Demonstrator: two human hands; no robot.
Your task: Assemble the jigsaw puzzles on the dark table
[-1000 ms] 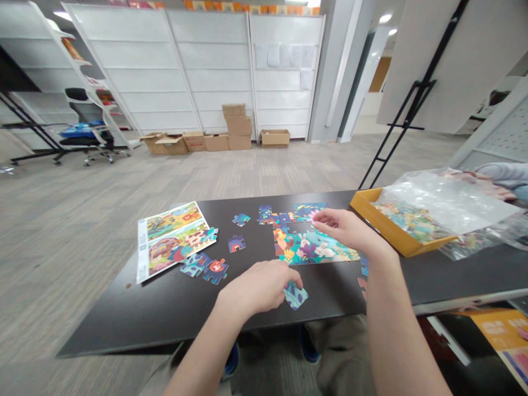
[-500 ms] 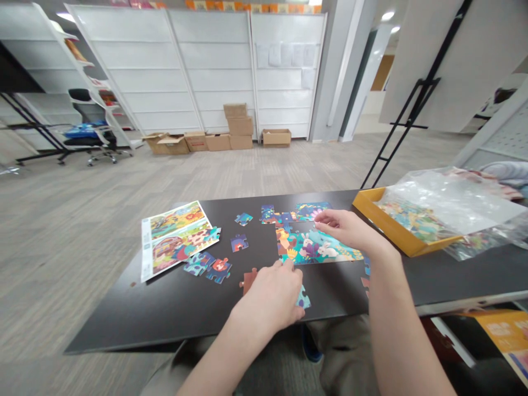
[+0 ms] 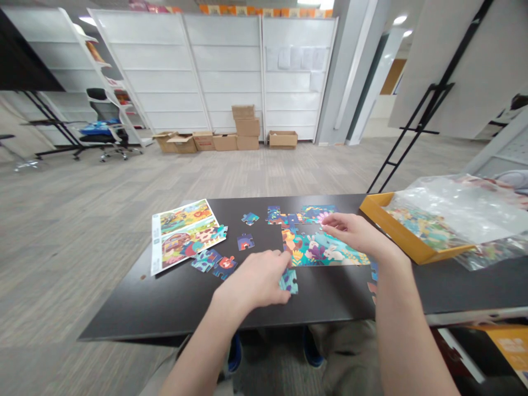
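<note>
On the dark table [image 3: 173,308] lies a partly joined puzzle [image 3: 330,248] with rabbits and flowers. My left hand [image 3: 258,278] is low over the table at its lower left, fingers apart, partly covering a teal piece [image 3: 289,281]. Whether it touches that piece is unclear. My right hand [image 3: 346,228] hovers at the puzzle's upper right edge, fingers curled together near a pink flower; anything between them is hidden. Loose pieces lie to the left: a blue one [image 3: 249,219], a purple one [image 3: 246,241] and one with a red animal [image 3: 225,265].
A printed picture sheet [image 3: 183,234] lies at the table's left. At the right, a yellow box [image 3: 412,242] holds pieces under a clear plastic bag [image 3: 457,206]. More pieces [image 3: 373,280] lie beside my right forearm. A black stand [image 3: 412,129] rises behind the table.
My left hand has shifted left relative to the puzzle, uncovering more of the teal piece and covering the reddish-brown piece seen before. My right hand stays near the pink flower. The view has turned slightly.
</note>
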